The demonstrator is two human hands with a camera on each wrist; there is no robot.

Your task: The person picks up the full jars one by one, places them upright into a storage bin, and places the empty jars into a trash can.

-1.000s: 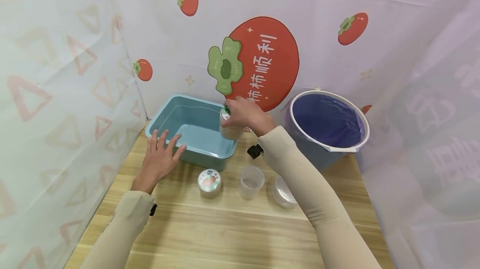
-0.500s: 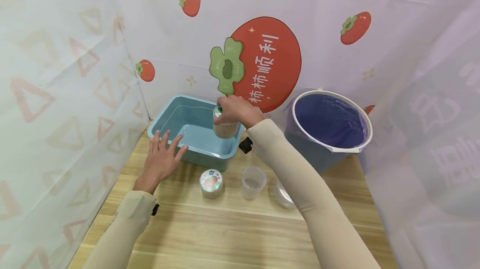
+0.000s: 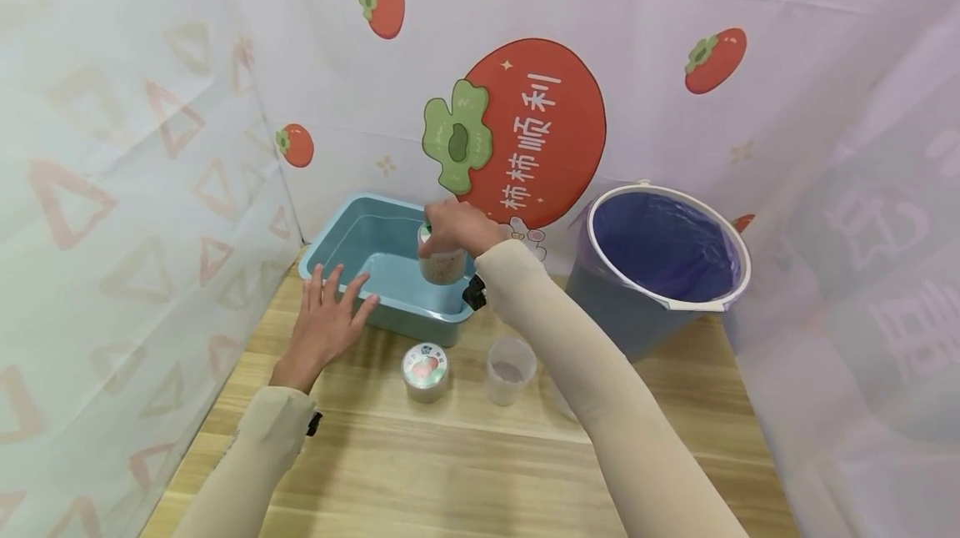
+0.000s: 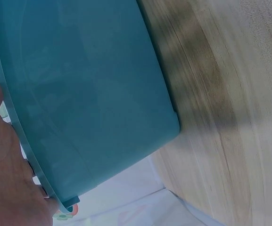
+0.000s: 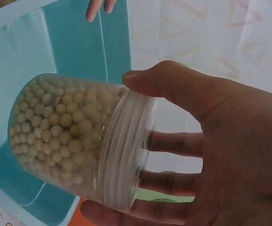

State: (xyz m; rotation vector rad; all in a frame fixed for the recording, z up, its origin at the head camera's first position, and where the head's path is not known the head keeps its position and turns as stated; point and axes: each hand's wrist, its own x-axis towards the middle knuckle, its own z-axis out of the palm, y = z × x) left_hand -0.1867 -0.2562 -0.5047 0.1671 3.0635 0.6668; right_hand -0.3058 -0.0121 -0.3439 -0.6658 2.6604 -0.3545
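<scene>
My right hand (image 3: 461, 225) grips a clear plastic jar (image 5: 60, 136) by its lid, thumb on one side and fingers round the other. Small round beige beads fill the jar, as the right wrist view shows. It hangs above the right part of a blue plastic basin (image 3: 360, 221). With its fingers spread and fairly straight, my left hand (image 3: 322, 329) rests at the basin's near rim; the left wrist view shows the basin's outer wall beside it.
A lidded jar with a fruit-picture label (image 3: 425, 371) stands in front of the basin. Right of it is a clear cup (image 3: 510, 369); another clear container is mostly hidden by my right sleeve. A bucket with a purple liner (image 3: 663, 246) stands at the back right, before a printed curtain.
My right hand has carried the jar a little to the left, further over the basin. The left hand keeps its place at the rim.
</scene>
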